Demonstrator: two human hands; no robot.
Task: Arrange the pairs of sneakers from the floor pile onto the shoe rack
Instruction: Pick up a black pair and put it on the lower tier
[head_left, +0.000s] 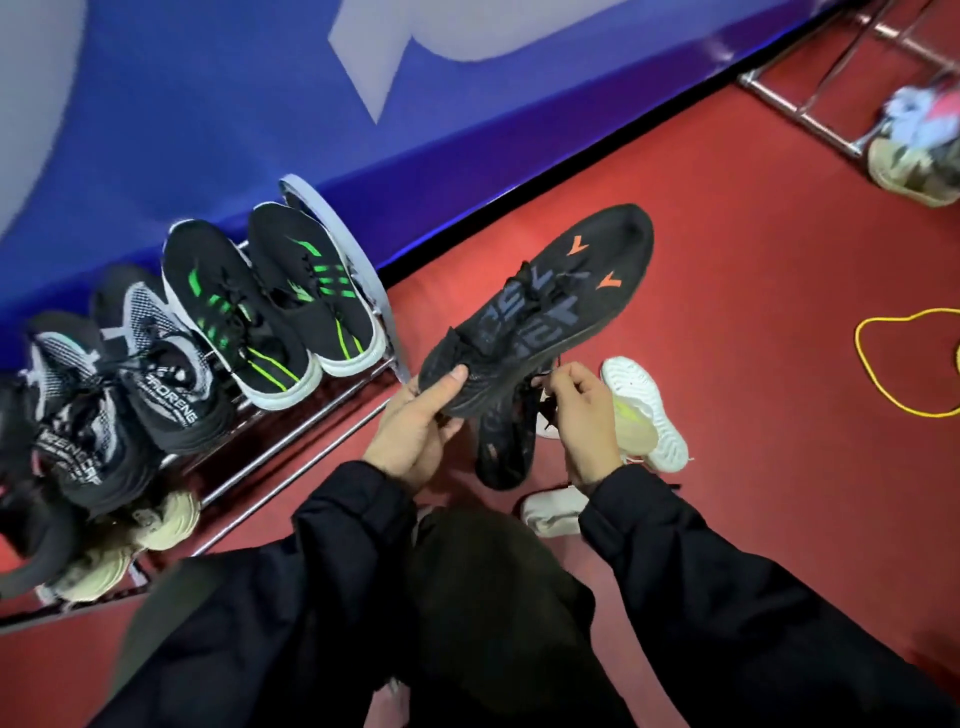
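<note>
Left hand (415, 421) grips the heel of a black sneaker (550, 301) held just right of the shoe rack (291, 431); right hand (576, 410) pinches its mate's (506, 441) laces, likely keeping the pair together. 2 pairs fill the rack's top.

rack (291, 431): nine o'clock, four sneakers (260, 312) on top
held sneaker (545, 306): centre, in both hands
floor sneakers (644, 415): four o'clock of it
cord (904, 364): three o'clock
second rack (800, 109): one o'clock

The grey-black sneaker (171, 384) on the rack shows white letters "RORENG"; other shoe prints are not readable.
</note>
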